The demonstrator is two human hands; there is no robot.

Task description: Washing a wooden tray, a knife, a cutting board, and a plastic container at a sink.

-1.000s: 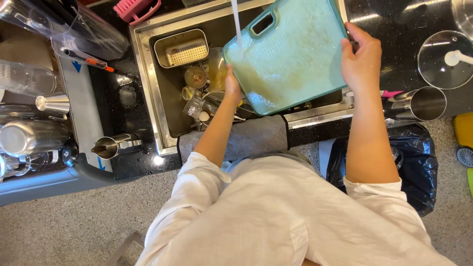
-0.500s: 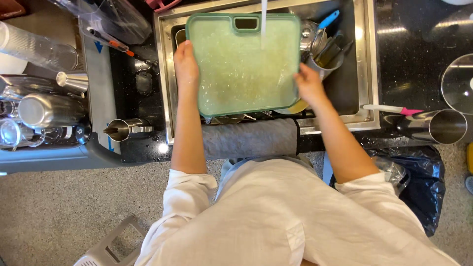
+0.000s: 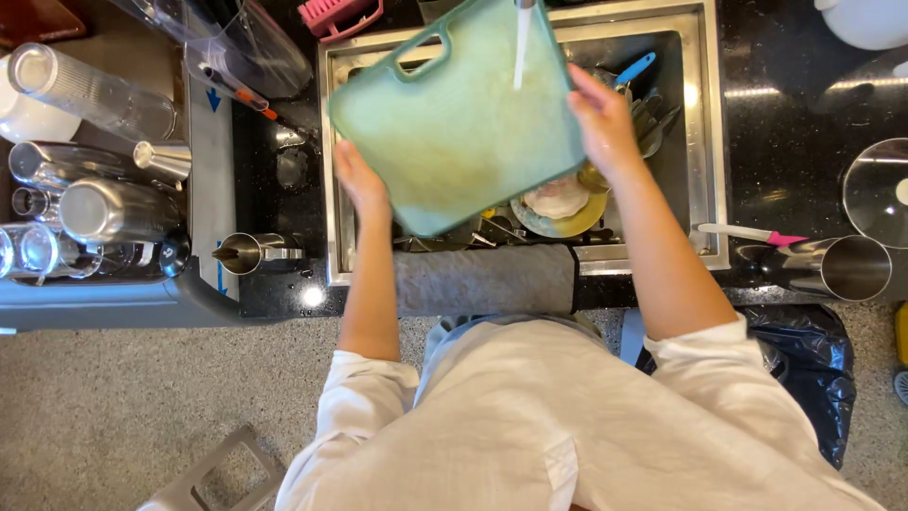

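Observation:
A pale green plastic cutting board [image 3: 454, 123] with a handle slot is held flat over the steel sink [image 3: 714, 142]. A thin stream of water [image 3: 521, 47] falls onto its upper middle. My left hand [image 3: 357, 178] grips the board's left lower edge. My right hand [image 3: 602, 118] grips its right edge. The board is tilted, with the handle corner toward the upper left. Under it lie dirty dishes, a yellow plate [image 3: 558, 213] and utensils, partly hidden.
A grey cloth [image 3: 482, 279] hangs over the sink's front rim. Left stand steel cups [image 3: 113, 210], glasses and a small steel jug [image 3: 248, 253]. A pink brush [image 3: 339, 14] lies behind the sink. Right: steel cup [image 3: 846, 267], glass lid [image 3: 880, 194], black bin bag [image 3: 804, 369].
The board has swung from tilted right, through level, to tilted with its handle toward the upper left. Both hands shifted along its edges, and the view moved closer over the sink.

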